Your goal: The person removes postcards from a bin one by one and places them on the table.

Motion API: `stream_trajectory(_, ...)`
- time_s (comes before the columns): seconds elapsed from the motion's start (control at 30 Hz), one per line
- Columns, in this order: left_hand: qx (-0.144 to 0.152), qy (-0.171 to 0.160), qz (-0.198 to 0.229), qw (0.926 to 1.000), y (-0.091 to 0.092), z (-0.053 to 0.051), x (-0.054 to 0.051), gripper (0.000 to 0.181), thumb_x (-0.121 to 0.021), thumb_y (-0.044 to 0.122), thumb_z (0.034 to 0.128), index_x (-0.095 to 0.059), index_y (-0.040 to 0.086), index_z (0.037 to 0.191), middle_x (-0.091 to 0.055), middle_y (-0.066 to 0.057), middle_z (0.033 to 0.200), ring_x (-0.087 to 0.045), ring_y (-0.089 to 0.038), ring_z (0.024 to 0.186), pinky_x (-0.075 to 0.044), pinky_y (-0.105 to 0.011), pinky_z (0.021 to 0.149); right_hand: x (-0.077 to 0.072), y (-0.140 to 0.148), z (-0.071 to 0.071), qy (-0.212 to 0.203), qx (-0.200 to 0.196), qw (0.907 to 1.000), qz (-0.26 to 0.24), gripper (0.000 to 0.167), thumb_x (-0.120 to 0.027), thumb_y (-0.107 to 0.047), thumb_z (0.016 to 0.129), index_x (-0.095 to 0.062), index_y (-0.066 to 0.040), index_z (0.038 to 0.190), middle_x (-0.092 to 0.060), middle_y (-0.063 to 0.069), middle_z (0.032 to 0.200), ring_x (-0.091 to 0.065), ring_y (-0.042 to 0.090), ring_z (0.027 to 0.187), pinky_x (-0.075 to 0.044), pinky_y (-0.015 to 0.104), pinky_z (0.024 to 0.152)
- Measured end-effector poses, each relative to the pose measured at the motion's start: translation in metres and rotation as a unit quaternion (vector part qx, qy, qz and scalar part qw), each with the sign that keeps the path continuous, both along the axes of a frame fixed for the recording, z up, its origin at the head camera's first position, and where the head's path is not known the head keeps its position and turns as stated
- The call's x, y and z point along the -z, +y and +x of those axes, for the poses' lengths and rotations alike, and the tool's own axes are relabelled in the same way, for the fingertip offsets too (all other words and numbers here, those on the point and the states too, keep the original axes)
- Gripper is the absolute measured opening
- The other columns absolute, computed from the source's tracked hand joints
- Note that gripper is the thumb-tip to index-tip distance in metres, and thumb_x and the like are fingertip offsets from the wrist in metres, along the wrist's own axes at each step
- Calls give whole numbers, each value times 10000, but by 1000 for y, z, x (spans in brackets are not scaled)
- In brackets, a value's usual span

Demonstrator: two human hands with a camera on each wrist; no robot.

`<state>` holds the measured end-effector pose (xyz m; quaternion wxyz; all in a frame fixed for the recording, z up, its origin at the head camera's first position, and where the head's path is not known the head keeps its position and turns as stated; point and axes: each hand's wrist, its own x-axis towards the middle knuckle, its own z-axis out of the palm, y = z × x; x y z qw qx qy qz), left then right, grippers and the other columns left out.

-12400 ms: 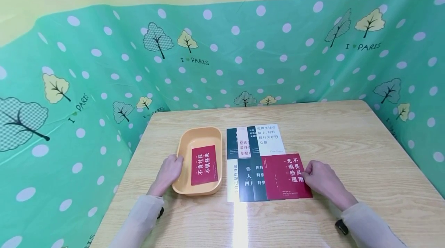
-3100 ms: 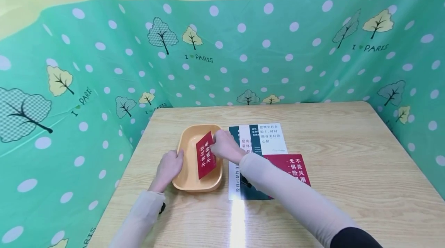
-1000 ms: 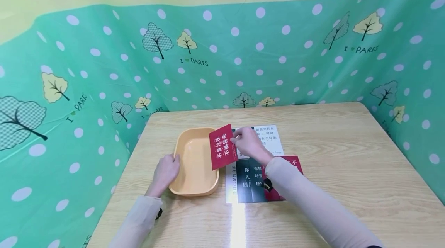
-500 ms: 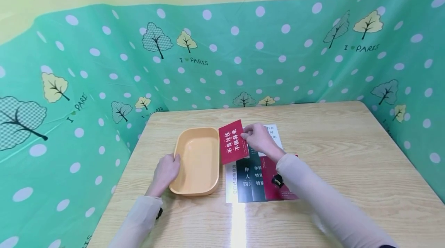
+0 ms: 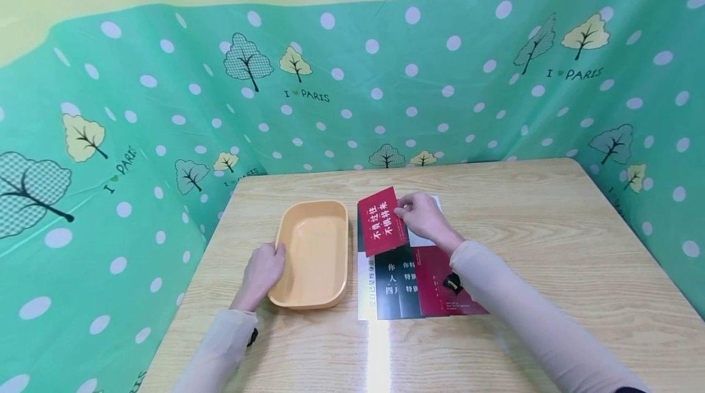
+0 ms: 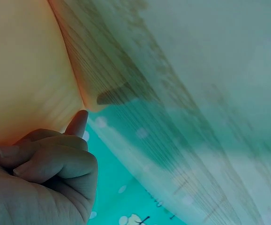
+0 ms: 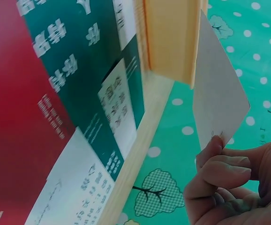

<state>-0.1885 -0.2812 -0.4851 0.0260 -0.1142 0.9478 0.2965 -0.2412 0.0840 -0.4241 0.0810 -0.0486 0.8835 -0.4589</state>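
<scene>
My left hand (image 5: 264,273) grips the left rim of a pale orange plastic basin (image 5: 313,264), whose inside is bare. In the left wrist view its curled fingers (image 6: 56,159) lie against the basin wall (image 6: 27,70). My right hand (image 5: 424,217) pinches the right edge of a red card (image 5: 380,221) with white lettering. The card is raised and tilted over the upper left of the laid-out cards. Its plain pale back (image 7: 217,89) faces the right wrist camera. Below lie overlapping cards in two rows, among them a dark green card (image 5: 388,301) and another red card (image 5: 432,286).
A light wood-grain table (image 5: 529,221) carries everything. To the basin's right lie the cards, partly covered by my right forearm (image 5: 529,307). A green dotted cloth (image 5: 380,81) with tree prints encloses the table's back and sides.
The red card lay in the basin earlier. My right hand has lifted it out and carried it right, over the laid-out cards. My left hand has stayed on the basin rim.
</scene>
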Motion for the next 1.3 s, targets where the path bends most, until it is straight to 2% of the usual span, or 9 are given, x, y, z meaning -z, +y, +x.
stream_trajectory(0.13, 15, 10, -6, 10000, -1, -1, 1, 420, -376, 293, 1105, -641, -8, 977, -575, -121, 733, -619, -220, 609, -520, -347, 503, 4, 6, -2, -59, 94, 9999, 23, 377, -633, -139, 1064, -621, 41, 1395, -686, 166, 1106, -633, 263, 904, -525, 338, 715)
stream_trajectory(0.37, 66, 34, 60, 10000, -1, -2, 1, 430, -374, 279, 1101, -658, -34, 1022, -588, -126, 738, -630, -217, 620, -530, -344, 507, 11, 15, -5, -93, 168, 9998, 8, 374, -634, -141, 1063, -624, 47, 1387, -680, 166, 1059, -610, 244, 794, -502, 307, 611)
stream_trajectory(0.5, 43, 9, 78, 10000, -1, -2, 2, 427, -373, 282, 1101, -653, -33, 1030, -583, -127, 735, -629, -217, 611, -534, -339, 501, 14, 20, -6, -67, 211, 9998, 31, 376, -635, -131, 1060, -623, 58, 1385, -681, 183, 1082, -613, 249, 805, -502, 305, 611)
stream_trajectory(0.83, 48, 6, 121, 9999, -1, -1, 2, 419, -375, 277, 1104, -652, -26, 1020, -566, -116, 715, -619, -210, 590, -528, -346, 490, 26, 36, -7, -193, 344, 9992, 40, 403, -603, -137, 1076, -584, 67, 1423, -650, 230, 1250, -620, 305, 989, -541, 353, 766)
stream_trajectory(0.93, 43, 30, 96, 9999, -1, -1, 2, 425, -374, 283, 1103, -654, -23, 1010, -567, -116, 713, -620, -211, 593, -527, -346, 494, 29, 41, -7, -220, 365, 9991, 63, 407, -591, -146, 1081, -576, 67, 1428, -644, 238, 1263, -622, 310, 1007, -546, 358, 776)
stream_trajectory(1.0, 32, 43, 72, 10000, -1, -1, 2, 424, -372, 285, 1101, -650, -16, 991, -562, -115, 710, -615, -213, 593, -521, -347, 493, 30, 45, -7, -226, 366, 9990, 72, 404, -585, -147, 1084, -576, 74, 1422, -649, 240, 1248, -623, 296, 974, -543, 344, 747)
stream_trajectory(1.17, 35, 63, 25, 10000, -1, -1, 1, 417, -373, 282, 1100, -638, -5, 956, -550, -111, 705, -607, -214, 595, -511, -345, 492, 32, 53, -7, -298, 439, 9986, 19, 396, -577, -135, 1086, -575, 81, 1418, -658, 223, 1135, -585, 229, 756, -487, 300, 606)
stream_trajectory(1.3, 26, 53, 38, 10000, -1, -1, 1, 418, -376, 282, 1100, -647, -12, 978, -553, -113, 706, -611, -217, 594, -516, -345, 492, 35, 57, -8, -336, 451, 9984, 14, 401, -569, -132, 1090, -563, 85, 1428, -653, 213, 1094, -550, 204, 689, -456, 288, 572)
